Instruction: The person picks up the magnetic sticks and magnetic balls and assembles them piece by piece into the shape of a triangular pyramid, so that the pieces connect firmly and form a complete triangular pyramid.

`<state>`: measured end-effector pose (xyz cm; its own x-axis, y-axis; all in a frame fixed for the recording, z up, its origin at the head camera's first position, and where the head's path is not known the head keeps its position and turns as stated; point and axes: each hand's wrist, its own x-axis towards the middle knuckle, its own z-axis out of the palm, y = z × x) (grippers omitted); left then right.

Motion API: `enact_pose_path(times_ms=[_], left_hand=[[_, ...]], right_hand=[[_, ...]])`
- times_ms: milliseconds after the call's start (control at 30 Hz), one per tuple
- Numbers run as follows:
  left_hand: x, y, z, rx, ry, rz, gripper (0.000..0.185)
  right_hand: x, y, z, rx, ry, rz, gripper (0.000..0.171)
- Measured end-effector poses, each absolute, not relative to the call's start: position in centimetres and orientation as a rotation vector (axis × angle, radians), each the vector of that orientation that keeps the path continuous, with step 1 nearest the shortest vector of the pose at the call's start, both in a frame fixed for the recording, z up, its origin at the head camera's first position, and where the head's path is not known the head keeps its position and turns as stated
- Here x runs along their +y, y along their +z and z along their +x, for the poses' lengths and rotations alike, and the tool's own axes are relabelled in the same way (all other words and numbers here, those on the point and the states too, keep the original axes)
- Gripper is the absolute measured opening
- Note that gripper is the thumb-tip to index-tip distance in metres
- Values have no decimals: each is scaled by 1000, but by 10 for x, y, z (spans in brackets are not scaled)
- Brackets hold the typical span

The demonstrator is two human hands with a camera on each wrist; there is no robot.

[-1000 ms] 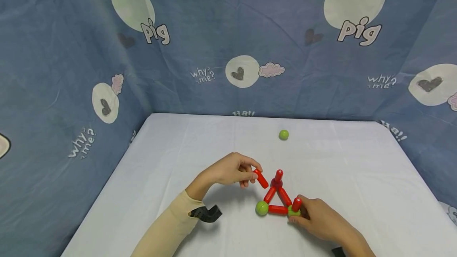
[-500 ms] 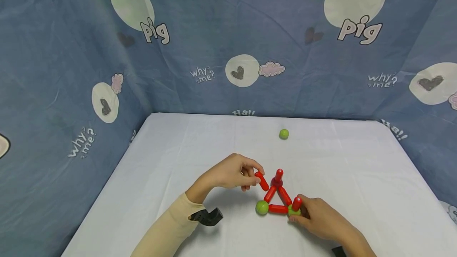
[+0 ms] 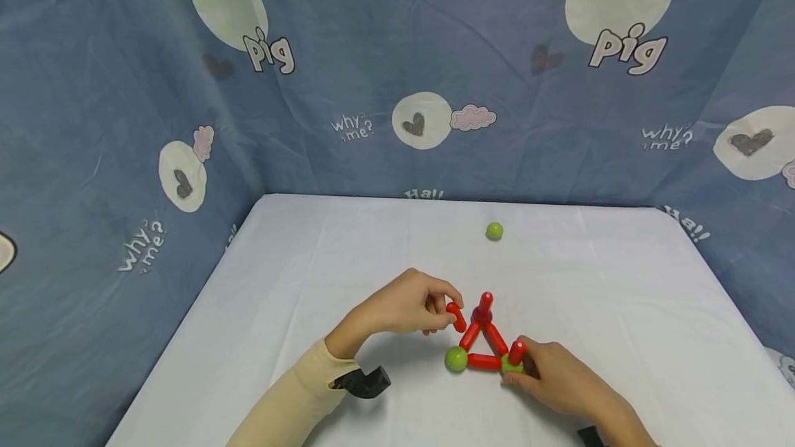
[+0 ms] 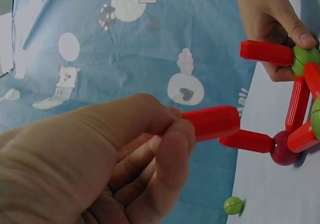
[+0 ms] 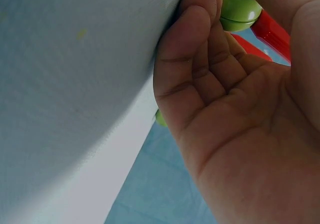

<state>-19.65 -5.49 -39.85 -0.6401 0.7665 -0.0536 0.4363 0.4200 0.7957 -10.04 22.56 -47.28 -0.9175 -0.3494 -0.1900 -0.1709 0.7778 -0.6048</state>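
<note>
A triangle of red rods [image 3: 484, 349] lies on the white table [image 3: 310, 274], joined by a green ball [image 3: 455, 359] at the left corner, a dark red ball [image 3: 479, 316] at the far corner and a green ball [image 3: 511, 365] at the right. Upright red rods stand on the far [image 3: 486, 303] and right [image 3: 517, 351] corners. My left hand [image 3: 410, 309] pinches a loose red rod [image 3: 457, 317] [image 4: 212, 123] just left of the far corner. My right hand [image 3: 549, 378] grips the right green ball [image 5: 239, 6].
A loose green ball [image 3: 493, 231] [image 4: 233, 205] lies farther back on the table. Blue printed cloth [image 3: 397, 74] walls the table on three sides. A black wrist strap [image 3: 363, 383] shows on my left sleeve.
My left hand has carried the loose red rod slightly down and right, closer to the triangle's far corner. The right hand has stayed on its ball.
</note>
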Motion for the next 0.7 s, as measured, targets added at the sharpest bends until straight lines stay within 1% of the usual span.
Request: enact_pose_path(times_ms=[700], left_hand=[[-45,-396,-184,2420,757,1193,18]], right_hand=[[226,-475,-100,2695,-862,-416,34]])
